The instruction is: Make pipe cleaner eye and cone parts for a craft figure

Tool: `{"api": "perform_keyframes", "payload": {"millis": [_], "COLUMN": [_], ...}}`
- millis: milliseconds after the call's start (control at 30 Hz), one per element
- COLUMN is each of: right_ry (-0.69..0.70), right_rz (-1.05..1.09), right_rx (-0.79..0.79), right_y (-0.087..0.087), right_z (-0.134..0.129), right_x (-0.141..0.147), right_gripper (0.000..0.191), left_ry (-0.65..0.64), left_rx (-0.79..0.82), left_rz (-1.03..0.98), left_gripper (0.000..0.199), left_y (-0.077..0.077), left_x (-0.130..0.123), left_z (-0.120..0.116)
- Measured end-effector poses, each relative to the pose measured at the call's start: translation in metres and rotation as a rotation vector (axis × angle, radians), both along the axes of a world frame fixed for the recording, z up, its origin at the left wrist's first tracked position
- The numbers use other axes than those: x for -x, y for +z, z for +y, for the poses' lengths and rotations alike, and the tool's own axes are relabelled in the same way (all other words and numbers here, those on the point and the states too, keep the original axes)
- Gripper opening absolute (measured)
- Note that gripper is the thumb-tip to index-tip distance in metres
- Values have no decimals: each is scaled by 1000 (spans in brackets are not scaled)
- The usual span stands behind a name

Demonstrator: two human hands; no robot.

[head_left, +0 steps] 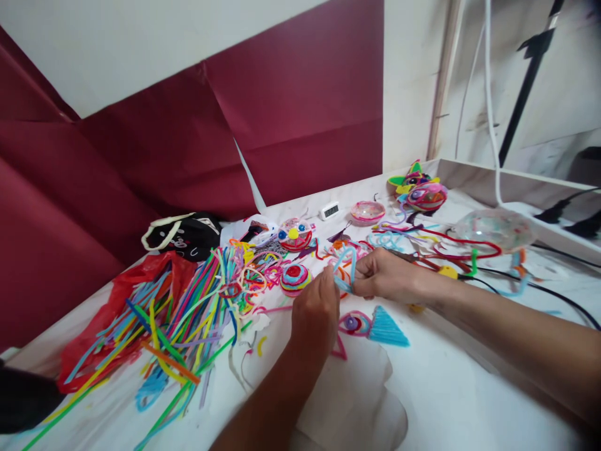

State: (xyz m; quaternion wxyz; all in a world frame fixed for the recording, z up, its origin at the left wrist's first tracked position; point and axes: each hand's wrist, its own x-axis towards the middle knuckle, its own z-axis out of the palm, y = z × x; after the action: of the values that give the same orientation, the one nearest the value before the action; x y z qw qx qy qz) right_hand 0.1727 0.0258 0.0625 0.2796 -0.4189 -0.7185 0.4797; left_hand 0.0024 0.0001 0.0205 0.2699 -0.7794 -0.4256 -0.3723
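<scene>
Between my two hands a light blue pipe cleaner (pixel 346 258) is bent into an angular loop. My left hand (pixel 318 305) pinches its lower left part, fingertips pressed together. On the other side my right hand (pixel 377 274) grips the loop's right edge with thumb and fingers. Just below them on the white table lies a pink, eye-shaped pipe cleaner piece (pixel 355 323) with a purple centre. Touching or very near its right end is a blue wound triangle (pixel 389 327). A pink open triangle (pixel 340 348) shows partly beside my left wrist.
Many loose pipe cleaners (pixel 188 326) spread at left, some in a red plastic bag (pixel 77 351). Behind stand a round coiled piece (pixel 295 279), a small digital clock (pixel 329 211) and a pink-rimmed clear bowl (pixel 367 213). Black cables (pixel 558 293) cross the right side.
</scene>
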Motion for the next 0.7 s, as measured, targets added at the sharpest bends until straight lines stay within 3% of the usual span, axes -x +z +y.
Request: {"api": "perform_keyframes", "payload": {"millis": [133,300,567,700], "right_ry": [0,13,60,62], "right_rz": [1,15,65,62], "right_rx": [26,55,64,60], "right_y": [0,2,4,6], "right_z": [1,4,8,8], "right_x": [0,-4,-9,-11], "right_gripper": [19,18,15,17], "left_ry": [36,-69,-250,-432], "left_rx": [-47,114,605,896], "left_rz": [117,-12,-497,-841], "left_gripper": [31,35,27,24], "left_y": [0,7,24,26], "left_x": [-1,2,10,12], "left_z": [-1,0,1,5]}}
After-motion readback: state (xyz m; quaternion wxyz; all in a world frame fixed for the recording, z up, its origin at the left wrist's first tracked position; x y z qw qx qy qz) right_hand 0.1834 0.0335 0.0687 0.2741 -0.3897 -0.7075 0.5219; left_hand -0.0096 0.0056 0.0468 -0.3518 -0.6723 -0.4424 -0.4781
